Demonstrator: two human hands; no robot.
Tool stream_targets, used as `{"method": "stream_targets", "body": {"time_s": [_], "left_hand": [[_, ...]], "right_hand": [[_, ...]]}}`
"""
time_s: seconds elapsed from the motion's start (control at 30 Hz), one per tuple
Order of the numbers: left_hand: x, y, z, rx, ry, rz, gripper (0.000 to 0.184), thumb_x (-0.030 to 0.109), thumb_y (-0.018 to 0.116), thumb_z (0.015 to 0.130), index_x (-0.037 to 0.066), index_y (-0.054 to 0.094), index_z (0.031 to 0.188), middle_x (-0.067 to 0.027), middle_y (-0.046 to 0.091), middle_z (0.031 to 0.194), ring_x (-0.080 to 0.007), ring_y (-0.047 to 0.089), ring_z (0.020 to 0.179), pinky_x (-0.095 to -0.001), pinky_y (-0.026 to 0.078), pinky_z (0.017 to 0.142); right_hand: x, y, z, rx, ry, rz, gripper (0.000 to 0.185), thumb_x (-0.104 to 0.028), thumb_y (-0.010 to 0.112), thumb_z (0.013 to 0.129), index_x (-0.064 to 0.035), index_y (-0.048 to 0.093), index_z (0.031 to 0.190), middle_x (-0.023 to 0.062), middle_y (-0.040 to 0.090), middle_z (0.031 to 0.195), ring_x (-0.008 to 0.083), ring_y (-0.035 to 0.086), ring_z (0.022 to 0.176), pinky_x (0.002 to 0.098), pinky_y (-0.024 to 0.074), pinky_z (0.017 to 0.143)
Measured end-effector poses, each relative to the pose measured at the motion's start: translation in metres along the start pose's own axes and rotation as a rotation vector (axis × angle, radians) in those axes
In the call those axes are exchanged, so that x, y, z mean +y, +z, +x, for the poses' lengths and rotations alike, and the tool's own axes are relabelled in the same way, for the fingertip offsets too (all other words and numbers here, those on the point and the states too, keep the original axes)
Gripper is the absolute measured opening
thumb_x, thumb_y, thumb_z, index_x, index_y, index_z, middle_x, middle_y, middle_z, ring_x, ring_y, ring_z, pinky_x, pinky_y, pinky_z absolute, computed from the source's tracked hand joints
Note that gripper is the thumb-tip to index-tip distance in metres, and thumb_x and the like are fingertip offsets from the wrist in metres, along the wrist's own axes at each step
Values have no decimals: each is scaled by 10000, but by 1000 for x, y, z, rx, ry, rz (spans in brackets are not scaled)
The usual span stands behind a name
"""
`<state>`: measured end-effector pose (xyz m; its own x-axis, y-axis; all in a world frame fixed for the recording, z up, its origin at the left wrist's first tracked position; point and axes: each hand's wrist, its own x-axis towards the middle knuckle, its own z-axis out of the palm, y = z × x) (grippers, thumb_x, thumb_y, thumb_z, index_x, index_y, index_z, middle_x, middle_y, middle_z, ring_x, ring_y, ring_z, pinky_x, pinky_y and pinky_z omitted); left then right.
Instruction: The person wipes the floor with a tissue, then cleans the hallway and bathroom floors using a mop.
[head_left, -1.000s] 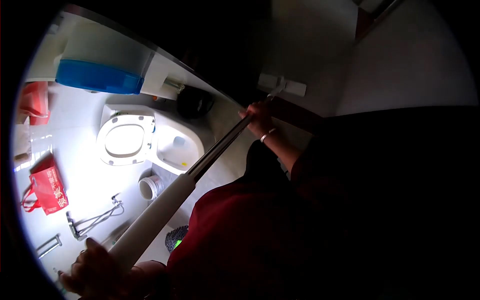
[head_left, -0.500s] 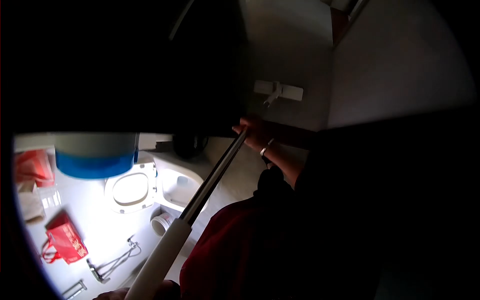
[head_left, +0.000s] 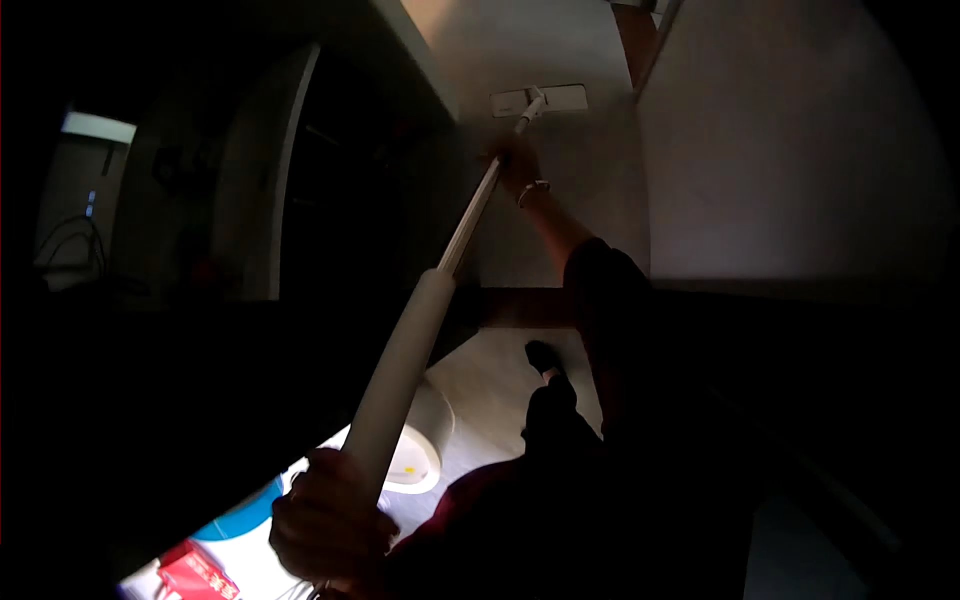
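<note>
A flat mop with a thick white handle sleeve [head_left: 402, 365] and a thin metal pole slants from lower left to upper middle. My left hand [head_left: 330, 520], dim at the bottom left, is wrapped round the lower part of the sleeve. Farther along, my right hand [head_left: 517, 165], with a bracelet at the wrist, is closed round the pole. Beyond it the white rectangular mop head [head_left: 566, 97] lies flat on the dim floor [head_left: 590, 190]. Shadow hides most of the right hand's fingers.
A pale wall or panel [head_left: 790, 150] stands on the right, dark shelving [head_left: 290, 170] on the left. A dark threshold strip [head_left: 525, 308] crosses the floor. Behind lie a bright bathroom with a white toilet [head_left: 425, 465], a blue-bottomed container [head_left: 240, 518] and a red bag [head_left: 197, 572].
The view has swung towards the mop head, which sits higher in the picture. My left hand has come more fully into view. The bathroom has slid to the bottom left, and a foot now shows.
</note>
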<state>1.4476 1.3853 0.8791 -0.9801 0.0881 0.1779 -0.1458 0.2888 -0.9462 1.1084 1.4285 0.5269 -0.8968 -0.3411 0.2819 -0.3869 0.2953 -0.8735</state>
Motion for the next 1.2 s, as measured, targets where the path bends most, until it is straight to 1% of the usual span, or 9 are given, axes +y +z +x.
{"method": "stream_targets", "body": {"time_s": [0.07,0.1,0.23,0.33,0.7,0.97,1.13,1.17,1.2], "left_hand": [[38,15,31,212,-13,-790,240,346,532,777,145,457,670,6,436,586,-141,480,549,-296,347,540],[57,25,47,280,-69,-1372,277,383,578,735,141,463,662,3,470,599,-152,510,585,-319,368,619],[122,69,98,317,-217,-2511,366,441,650,685,123,473,647,-2,527,610,-177,561,640,-376,422,756],[144,67,95,296,-164,-2514,352,405,652,703,102,480,644,-11,512,574,-172,546,599,-384,436,722],[30,72,75,373,-728,-2350,199,92,542,768,145,381,665,35,297,458,-54,314,423,-256,329,533],[-90,94,-91,646,-337,-2723,339,216,448,845,129,300,553,12,308,449,-85,325,419,-309,364,798],[-77,81,-188,735,-593,-2796,376,250,420,859,142,283,526,5,310,442,-93,282,395,-360,357,926],[-86,83,-189,649,-126,-3041,307,185,361,844,118,288,554,-30,320,504,-148,368,544,-452,199,1013],[-87,83,-205,728,-249,-2994,299,178,385,833,116,296,555,-29,324,503,-148,369,532,-451,192,1020]], "right_hand": [[33,6,5,-3,141,77,60,-63,540,759,-73,593,733,122,553,833,255,526,805,404,478,762],[58,16,20,101,557,956,76,-90,627,719,-67,588,780,107,558,870,236,535,845,374,496,781],[152,49,44,80,283,536,179,-137,647,706,-53,547,828,99,538,911,257,534,867,390,488,776],[163,33,30,-52,-81,-371,234,-193,666,703,-64,532,845,90,539,935,277,530,880,397,458,812],[35,43,19,145,-8,-119,242,-206,682,670,-69,483,685,78,495,706,298,498,699,375,421,663],[-99,73,-107,222,-202,-91,258,-196,664,680,-59,457,610,113,458,609,307,467,640,394,363,593],[-91,83,-239,223,-215,10,325,-218,648,698,-67,419,523,124,426,528,310,421,550,413,305,558],[-98,80,-248,199,-200,1,325,-218,647,698,-67,417,526,120,427,530,310,424,549,413,304,555],[-103,81,-257,176,-183,-9,324,-217,646,699,-67,414,528,115,428,531,309,426,548,414,304,551]]}}
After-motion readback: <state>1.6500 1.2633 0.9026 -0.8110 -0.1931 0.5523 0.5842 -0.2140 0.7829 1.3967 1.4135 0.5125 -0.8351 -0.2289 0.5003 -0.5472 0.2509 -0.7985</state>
